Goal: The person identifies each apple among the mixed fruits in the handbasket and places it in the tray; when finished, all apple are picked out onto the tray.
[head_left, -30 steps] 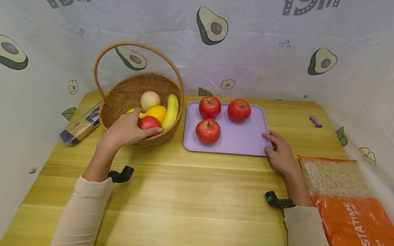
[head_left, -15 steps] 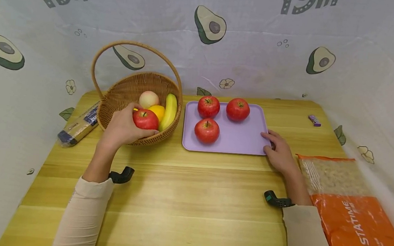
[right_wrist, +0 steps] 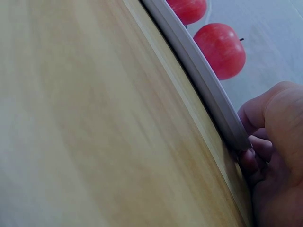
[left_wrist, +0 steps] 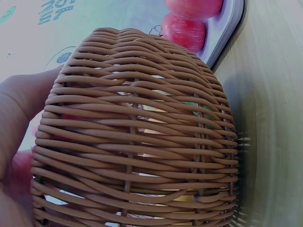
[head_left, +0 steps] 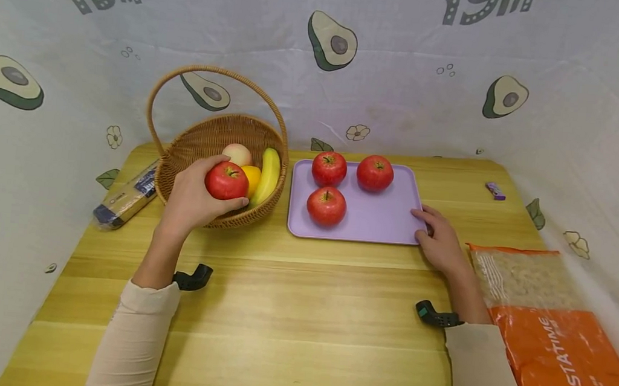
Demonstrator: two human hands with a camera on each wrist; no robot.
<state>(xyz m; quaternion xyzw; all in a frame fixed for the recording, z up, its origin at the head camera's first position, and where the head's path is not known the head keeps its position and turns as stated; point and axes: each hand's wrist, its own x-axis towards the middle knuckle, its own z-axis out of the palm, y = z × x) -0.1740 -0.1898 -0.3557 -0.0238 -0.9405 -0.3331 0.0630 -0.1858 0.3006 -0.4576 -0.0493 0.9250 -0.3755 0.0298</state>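
Observation:
My left hand (head_left: pixel 190 194) grips a red apple (head_left: pixel 226 181) between thumb and fingers, over the wicker basket (head_left: pixel 197 131). Inside the basket a pale peach (head_left: pixel 240 153), an orange-yellow fruit (head_left: pixel 253 178) and a banana (head_left: pixel 270 172) are visible. In the left wrist view the woven basket wall (left_wrist: pixel 137 132) covers most of the held apple. My right hand (head_left: pixel 441 240) pinches the right edge of a lilac tray (head_left: pixel 381 220), which lies on the table. Three red apples rest on that tray: one at back left (head_left: pixel 329 168), one at back middle (head_left: pixel 374 173), one at front left (head_left: pixel 326 206).
An orange bag of pasta (head_left: pixel 557 340) lies at the right, beside my right forearm. Left of the basket is a clear-and-blue wrapped packet (head_left: pixel 126 197). A small purple wrapped item (head_left: pixel 496 191) sits at the back right. A patterned cloth (head_left: pixel 405 91) hangs behind the table (head_left: pixel 300 313).
The apple in my left hand has come up from among the basket's fruit, rising slightly up and left. My right hand and the tray stay in place.

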